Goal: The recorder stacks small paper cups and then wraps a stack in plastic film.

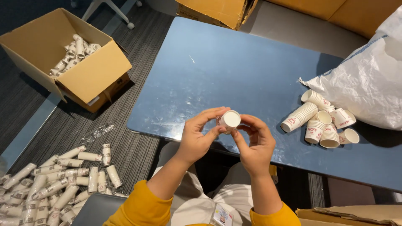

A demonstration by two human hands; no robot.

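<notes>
Together, two hands (228, 140) around one paper cup (229, 120).

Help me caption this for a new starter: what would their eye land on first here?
First, the two hands at the centre, the left hand and right hand together holding a small white paper cup above the blue table. Next, the loose cups spilled beside a white sack at right, and the wrapped cup stacks heaped on the floor at lower left.
</notes>
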